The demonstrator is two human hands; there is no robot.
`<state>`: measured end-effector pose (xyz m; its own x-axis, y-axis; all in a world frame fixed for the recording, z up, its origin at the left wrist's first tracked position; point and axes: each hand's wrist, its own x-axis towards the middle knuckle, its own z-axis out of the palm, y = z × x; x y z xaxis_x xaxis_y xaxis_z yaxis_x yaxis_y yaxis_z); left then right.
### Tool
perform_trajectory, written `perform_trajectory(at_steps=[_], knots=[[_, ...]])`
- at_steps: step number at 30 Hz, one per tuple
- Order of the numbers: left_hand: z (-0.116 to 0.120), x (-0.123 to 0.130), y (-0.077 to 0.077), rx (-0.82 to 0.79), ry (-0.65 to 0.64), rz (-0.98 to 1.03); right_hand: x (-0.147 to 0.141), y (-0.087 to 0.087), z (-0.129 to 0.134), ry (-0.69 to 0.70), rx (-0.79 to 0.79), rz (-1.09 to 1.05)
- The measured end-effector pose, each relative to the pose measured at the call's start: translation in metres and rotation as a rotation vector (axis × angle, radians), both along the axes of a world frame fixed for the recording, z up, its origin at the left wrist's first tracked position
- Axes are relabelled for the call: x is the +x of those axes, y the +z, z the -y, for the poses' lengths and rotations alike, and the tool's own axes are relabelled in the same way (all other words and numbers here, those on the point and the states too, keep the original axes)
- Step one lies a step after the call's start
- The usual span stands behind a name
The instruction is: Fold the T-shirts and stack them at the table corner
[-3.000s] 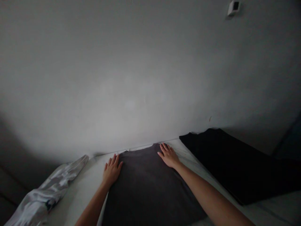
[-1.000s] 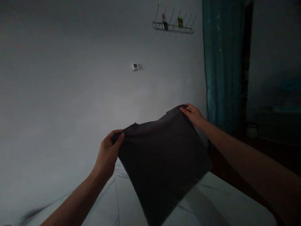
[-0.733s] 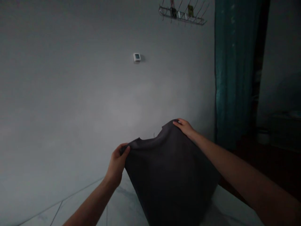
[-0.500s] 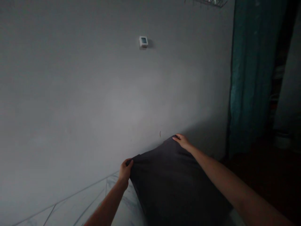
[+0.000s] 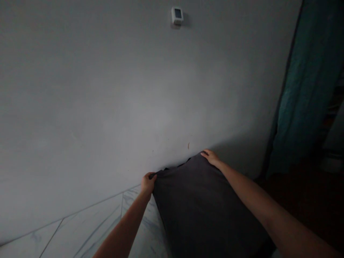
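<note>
A dark grey cloth (image 5: 204, 208) hangs stretched between my two hands, its lower part running out of the bottom of the view. My left hand (image 5: 148, 183) pinches its upper left corner between thumb and fingers. At the upper right corner, my right hand (image 5: 211, 157) grips the edge the same way, a little higher than the left. Between the hands the top edge is slightly uneven. Whether it is a garment or a plain piece of fabric I cannot tell.
Behind the cloth stands a pale grey wall (image 5: 107, 107) with a small white device with a screen (image 5: 177, 16) on it. Marble-patterned tiles (image 5: 94, 225) line the lower left. A teal curtain (image 5: 309, 107) hangs at the right, beside a dark floor (image 5: 301, 204).
The view has tilted down and shifted left, so the wall device sits higher. My hands still hold the cloth, which looks a bit flatter along its upper part.
</note>
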<state>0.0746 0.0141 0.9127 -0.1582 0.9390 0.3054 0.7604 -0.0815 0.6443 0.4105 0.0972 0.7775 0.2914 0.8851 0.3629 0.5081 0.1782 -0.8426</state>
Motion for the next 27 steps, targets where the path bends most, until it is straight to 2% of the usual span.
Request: perform_trajectory(at_steps=[5, 8, 10, 12, 15, 18, 20, 24, 27], knots=[[0.026, 0.01, 0.013, 0.067, 0.055, -0.264, -0.007, 0.01, 0.015, -0.061, -0.116, 0.116], [0.052, 0.037, 0.014, 0.166, 0.024, -0.614, -0.023, 0.022, 0.04, -0.101, -0.108, 0.198], [0.071, 0.063, 0.005, 0.169, -0.082, -0.806, -0.043, 0.029, 0.064, -0.042, -0.062, 0.259], [0.089, 0.089, -0.011, 0.11, -0.191, -0.868, -0.064, 0.033, 0.092, 0.097, -0.001, 0.345], [0.112, 0.113, -0.04, -0.019, -0.24, -0.925, -0.085, 0.03, 0.13, 0.302, -0.008, 0.47], [0.13, 0.111, -0.059, -0.072, -0.244, -0.976, -0.076, 0.019, 0.155, 0.336, -0.165, 0.475], [0.142, 0.1, -0.063, -0.063, -0.244, -0.989, -0.057, 0.005, 0.162, 0.296, -0.241, 0.453], [0.163, 0.075, -0.051, -0.11, -0.208, -1.015, -0.009, -0.035, 0.169, 0.173, -0.333, 0.375], [0.173, 0.066, -0.037, -0.201, -0.104, -1.064, 0.012, -0.059, 0.176, 0.097, -0.382, 0.297]])
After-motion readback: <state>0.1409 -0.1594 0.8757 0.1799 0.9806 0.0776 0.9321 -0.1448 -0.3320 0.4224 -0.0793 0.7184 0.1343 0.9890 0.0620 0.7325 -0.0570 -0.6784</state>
